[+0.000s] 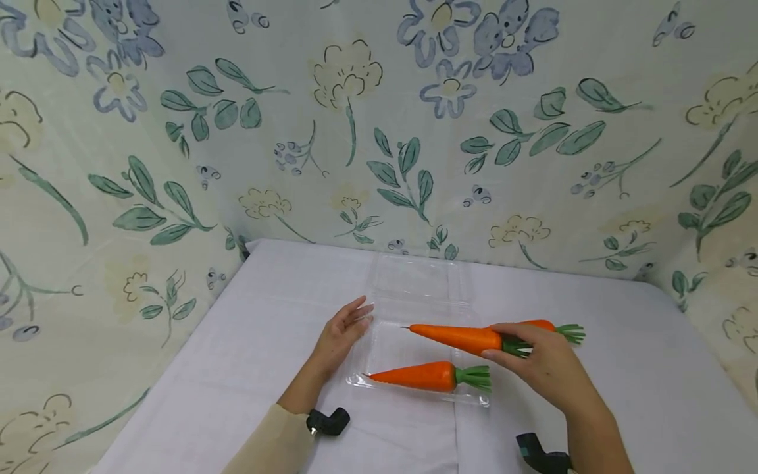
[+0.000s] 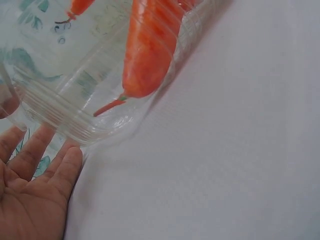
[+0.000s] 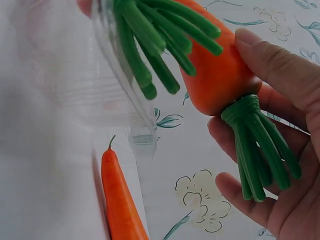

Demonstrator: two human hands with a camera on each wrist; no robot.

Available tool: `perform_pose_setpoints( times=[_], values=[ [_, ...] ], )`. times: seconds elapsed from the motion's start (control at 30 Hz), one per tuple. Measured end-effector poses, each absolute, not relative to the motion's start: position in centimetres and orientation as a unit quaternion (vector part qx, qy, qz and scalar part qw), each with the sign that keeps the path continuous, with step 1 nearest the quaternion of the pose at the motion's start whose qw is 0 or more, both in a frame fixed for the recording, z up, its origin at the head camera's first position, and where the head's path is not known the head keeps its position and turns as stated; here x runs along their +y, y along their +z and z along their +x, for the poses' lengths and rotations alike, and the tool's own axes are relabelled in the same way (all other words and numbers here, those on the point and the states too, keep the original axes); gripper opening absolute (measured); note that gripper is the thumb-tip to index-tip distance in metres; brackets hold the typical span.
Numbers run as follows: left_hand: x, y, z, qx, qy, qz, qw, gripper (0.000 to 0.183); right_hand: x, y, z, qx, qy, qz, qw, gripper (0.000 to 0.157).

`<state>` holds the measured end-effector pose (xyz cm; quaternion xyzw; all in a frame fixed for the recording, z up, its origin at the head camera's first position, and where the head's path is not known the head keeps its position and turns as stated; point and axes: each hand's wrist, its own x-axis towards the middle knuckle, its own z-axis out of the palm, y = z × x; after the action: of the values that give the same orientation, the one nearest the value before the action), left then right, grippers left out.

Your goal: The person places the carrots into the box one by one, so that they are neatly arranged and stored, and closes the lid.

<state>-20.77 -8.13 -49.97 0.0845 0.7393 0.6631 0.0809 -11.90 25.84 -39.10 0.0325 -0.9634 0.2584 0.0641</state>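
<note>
A clear plastic clamshell box (image 1: 387,342) lies with its lid (image 1: 411,280) folded back behind it. Inside, along the front edge, is an orange carrot (image 1: 414,377) whose green stalks reach the right rim. My right hand (image 1: 547,362) pinches a second carrot (image 1: 453,336) near its top, thumb and fingers on either side, its tip pointing left over the box. Relaxed fingers of my left hand (image 1: 343,332) touch the box's left wall; in the left wrist view they (image 2: 37,155) are extended at its corner. A third carrot (image 3: 120,195) lies to the right, partly hidden by my right hand in the head view.
The box and carrots are on a white-covered table (image 1: 284,289). A floral curtain (image 1: 379,131) hangs behind the table and along both sides. Each wrist carries a small black device (image 1: 328,421).
</note>
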Motion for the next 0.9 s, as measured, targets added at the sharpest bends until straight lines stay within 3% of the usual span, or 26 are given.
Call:
perform_pose_setpoints(
  times=[0.5,0.9],
  values=[
    [-8.2,-50.3,-21.1,0.739,0.663,0.089,0.084,0.058,22.6,-39.4,-14.1,-0.954,0.295,0.035,-0.047,0.058],
    [-8.3,-50.4,-21.0,0.734,0.668,0.090,0.084,0.058,21.9,-39.9,-15.7,-0.952,0.283,0.080,-0.084,0.045]
  ],
)
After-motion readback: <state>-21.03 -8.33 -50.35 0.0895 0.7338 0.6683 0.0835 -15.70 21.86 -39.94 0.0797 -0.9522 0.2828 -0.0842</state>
